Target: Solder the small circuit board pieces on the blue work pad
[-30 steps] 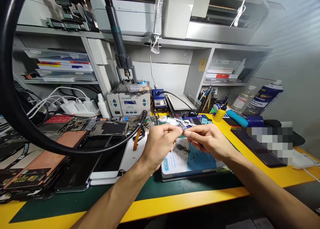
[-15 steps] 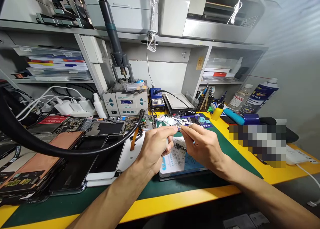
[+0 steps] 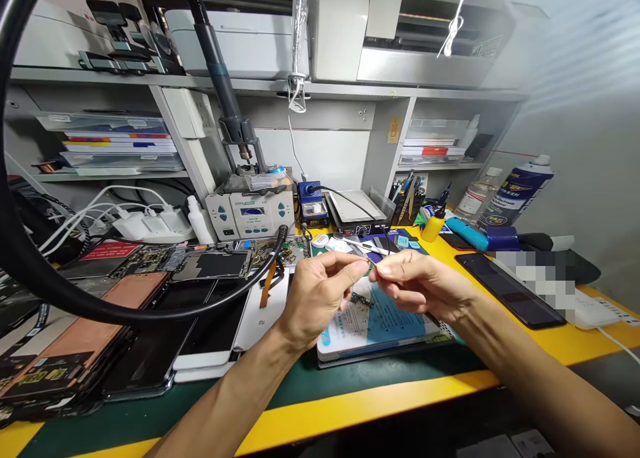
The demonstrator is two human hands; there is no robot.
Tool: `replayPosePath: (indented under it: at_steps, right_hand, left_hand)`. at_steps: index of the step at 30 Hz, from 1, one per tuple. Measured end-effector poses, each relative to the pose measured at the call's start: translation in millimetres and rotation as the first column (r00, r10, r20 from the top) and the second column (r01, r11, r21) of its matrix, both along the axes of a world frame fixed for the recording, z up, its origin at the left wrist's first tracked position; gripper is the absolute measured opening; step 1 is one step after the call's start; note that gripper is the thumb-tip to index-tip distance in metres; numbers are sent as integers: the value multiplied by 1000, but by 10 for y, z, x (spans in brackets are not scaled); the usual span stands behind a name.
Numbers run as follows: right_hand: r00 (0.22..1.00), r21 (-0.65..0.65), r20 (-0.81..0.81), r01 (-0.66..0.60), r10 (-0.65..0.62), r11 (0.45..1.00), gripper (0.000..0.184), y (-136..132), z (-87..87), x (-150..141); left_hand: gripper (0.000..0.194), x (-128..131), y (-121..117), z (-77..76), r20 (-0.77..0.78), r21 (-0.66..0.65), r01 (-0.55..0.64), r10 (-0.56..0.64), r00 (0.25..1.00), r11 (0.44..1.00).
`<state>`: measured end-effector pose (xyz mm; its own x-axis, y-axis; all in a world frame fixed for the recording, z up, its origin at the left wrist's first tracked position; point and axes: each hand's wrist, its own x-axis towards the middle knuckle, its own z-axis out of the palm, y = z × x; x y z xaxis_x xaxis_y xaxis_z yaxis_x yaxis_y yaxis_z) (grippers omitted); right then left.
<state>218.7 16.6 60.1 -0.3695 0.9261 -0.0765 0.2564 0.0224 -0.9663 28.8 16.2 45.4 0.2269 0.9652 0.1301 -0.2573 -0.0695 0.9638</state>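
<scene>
"In the pinch?"

"A tiny part (image 3: pixel 369 265), too small to make out, gripped at the fingertips of both the left hand (image 3: pixel 318 302) and the right hand (image 3: pixel 423 286), just above the printed repair booklet (image 3: pixel 395 325)."

"And on the booklet?"

"A small dark circuit piece (image 3: pixel 361 300), right under the pinch; tweezers (image 3: pixel 365 246) just beyond the far edge."

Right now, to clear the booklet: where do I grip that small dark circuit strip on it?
Pinch the small dark circuit strip across its long sides from above on the near side. It is narrow and lies flat on the printed booklet, and the left hand and right hand are raised either side, leaving that approach open.
</scene>
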Motion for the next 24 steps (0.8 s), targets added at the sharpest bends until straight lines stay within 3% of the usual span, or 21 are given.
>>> replayPosePath:
  at_steps: [4, 8, 10, 12, 15, 17, 20, 24]
  right_hand:
    - [998, -46, -22, -54, 53, 997, 34, 58, 9, 31]
    - [999, 113, -4, 34, -33, 993, 32, 0, -28, -27]
    - [989, 269, -17, 145, -146, 952, 29, -54, -98, -99]
    - [965, 420, -67, 259, -255, 870, 23, -97, -189, -179]
    - [954, 505, -82, 289, -287, 814, 22, -111, -276, -237]
    - [968, 477, -43, 236, -246, 847, 27, -82, -251, -197]
    - [994, 331, 58, 69, -93, 941, 37, -1, -107, -51]
    - [993, 249, 120, -29, -1, 968, 40, 73, 15, 65]
  left_hand:
    - [23, -9, 0, -2, -15, 22, 45, -44, 999, 999]
    - [24, 3, 6, -35, -26, 15, 16, -15, 1000, 1000]
    - [23, 18, 15, -60, -30, -2, -19, 19, 999, 1000]
    - [23, 32, 23, -82, -32, -16, -57, 56, 998, 998]
    - [23, 44, 21, -88, -32, -19, -96, 95, 995, 995]
    - [24, 44, 9, -72, -34, -10, -94, 94, 995, 995]
    - [26, 38, -17, -32, -43, 23, -49, 50, 998, 999]
    - [28, 34, -25, -16, -45, 51, -14, 16, 999, 999]
